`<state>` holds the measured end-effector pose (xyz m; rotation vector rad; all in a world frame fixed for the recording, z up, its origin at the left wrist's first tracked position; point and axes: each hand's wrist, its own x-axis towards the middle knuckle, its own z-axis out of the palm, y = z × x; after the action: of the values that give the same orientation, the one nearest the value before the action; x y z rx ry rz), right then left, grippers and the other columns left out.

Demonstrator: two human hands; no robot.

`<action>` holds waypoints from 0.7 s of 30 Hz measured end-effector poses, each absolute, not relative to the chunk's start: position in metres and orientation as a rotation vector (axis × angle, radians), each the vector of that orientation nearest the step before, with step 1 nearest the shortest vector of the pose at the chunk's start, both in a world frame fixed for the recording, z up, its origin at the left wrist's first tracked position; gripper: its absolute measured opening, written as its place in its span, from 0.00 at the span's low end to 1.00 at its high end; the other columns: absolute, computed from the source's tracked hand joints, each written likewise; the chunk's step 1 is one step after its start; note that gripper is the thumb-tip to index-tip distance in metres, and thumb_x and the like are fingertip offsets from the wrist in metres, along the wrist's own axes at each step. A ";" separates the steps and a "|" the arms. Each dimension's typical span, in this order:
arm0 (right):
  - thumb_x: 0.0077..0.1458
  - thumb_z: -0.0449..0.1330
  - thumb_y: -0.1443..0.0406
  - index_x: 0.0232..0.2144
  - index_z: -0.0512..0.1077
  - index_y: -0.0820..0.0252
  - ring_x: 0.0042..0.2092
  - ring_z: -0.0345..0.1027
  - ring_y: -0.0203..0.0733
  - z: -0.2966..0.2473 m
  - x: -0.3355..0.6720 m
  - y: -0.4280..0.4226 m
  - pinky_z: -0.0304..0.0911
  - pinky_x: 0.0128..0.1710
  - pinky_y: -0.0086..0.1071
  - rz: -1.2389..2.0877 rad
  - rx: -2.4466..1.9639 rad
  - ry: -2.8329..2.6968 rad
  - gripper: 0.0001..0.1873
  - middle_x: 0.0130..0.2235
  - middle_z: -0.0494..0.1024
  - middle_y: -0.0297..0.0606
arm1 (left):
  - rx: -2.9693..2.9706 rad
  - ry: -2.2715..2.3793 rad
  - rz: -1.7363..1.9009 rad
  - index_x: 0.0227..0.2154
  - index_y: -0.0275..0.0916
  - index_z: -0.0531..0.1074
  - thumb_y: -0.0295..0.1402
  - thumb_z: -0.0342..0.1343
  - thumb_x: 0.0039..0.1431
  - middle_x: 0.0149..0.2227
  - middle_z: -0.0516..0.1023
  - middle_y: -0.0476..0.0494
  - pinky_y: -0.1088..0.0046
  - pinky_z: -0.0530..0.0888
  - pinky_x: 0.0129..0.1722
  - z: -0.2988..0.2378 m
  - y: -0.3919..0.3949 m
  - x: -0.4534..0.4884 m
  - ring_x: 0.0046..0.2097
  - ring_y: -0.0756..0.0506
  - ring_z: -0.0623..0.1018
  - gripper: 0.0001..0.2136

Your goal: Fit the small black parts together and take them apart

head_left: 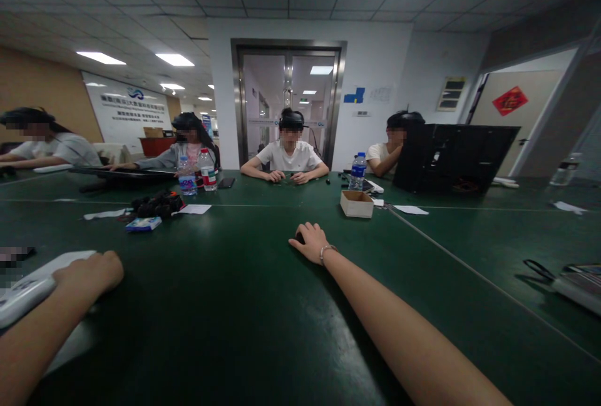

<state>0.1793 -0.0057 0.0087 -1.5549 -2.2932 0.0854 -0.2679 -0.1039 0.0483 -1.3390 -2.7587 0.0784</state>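
My right hand (310,241) reaches out over the dark green table (244,306), fingers curled down over a small dark thing that I cannot make out; a bracelet is on the wrist. My left hand (91,273) lies at the left, knuckles up and fingers folded under, resting against a white device (28,287) near the table's edge. What its fingers hold, if anything, is hidden.
A small cardboard box (357,203) stands ahead of my right hand. Water bottles (206,170), a black heap (157,204), papers and an open laptop (451,157) lie farther back. Several people sit across the table. A cabled device (577,284) is at the right.
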 end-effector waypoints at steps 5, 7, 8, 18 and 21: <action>0.52 0.47 0.47 0.30 0.65 0.60 0.40 0.62 0.43 0.006 0.181 0.005 0.57 0.39 0.35 0.345 -1.503 -2.047 0.23 0.36 0.70 0.41 | -1.425 -2.495 0.209 0.42 0.33 0.69 0.28 0.40 0.52 0.49 0.68 0.30 0.54 0.62 0.41 0.057 -0.098 -0.219 0.50 0.31 0.66 0.17; 0.52 0.46 0.46 0.29 0.64 0.60 0.35 0.64 0.40 0.005 0.184 0.010 0.59 0.35 0.33 0.545 -1.468 -1.895 0.23 0.31 0.71 0.39 | -1.634 -2.255 0.145 0.44 0.33 0.68 0.33 0.44 0.52 0.48 0.68 0.29 0.53 0.62 0.41 0.057 -0.091 -0.186 0.49 0.30 0.65 0.18; 0.52 0.46 0.46 0.28 0.63 0.60 0.32 0.65 0.38 0.004 0.186 0.012 0.59 0.34 0.32 0.641 -1.452 -1.813 0.23 0.29 0.71 0.37 | -1.753 -2.151 0.114 0.46 0.34 0.67 0.34 0.45 0.52 0.48 0.67 0.28 0.52 0.62 0.41 0.056 -0.087 -0.166 0.49 0.30 0.65 0.19; 0.51 0.53 0.52 0.28 0.58 0.58 0.26 0.68 0.34 -0.003 0.197 0.023 0.67 0.30 0.30 1.051 -1.132 -1.173 0.16 0.24 0.71 0.34 | -2.548 -1.624 -0.432 0.51 0.43 0.61 0.43 0.50 0.52 0.48 0.65 0.31 0.57 0.65 0.42 0.037 -0.040 0.030 0.49 0.34 0.66 0.23; 0.47 0.58 0.53 0.29 0.58 0.58 0.24 0.66 0.35 -0.004 0.196 0.021 0.66 0.27 0.31 1.012 -1.089 -1.222 0.17 0.22 0.70 0.31 | -2.612 -1.560 -0.563 0.46 0.41 0.66 0.40 0.43 0.57 0.45 0.67 0.31 0.60 0.65 0.42 0.024 -0.033 0.050 0.47 0.37 0.66 0.16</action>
<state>0.1961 0.0205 -0.0043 -1.0893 -1.2224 1.0118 0.0501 -0.0333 0.0239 -2.6115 -1.5604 -0.5628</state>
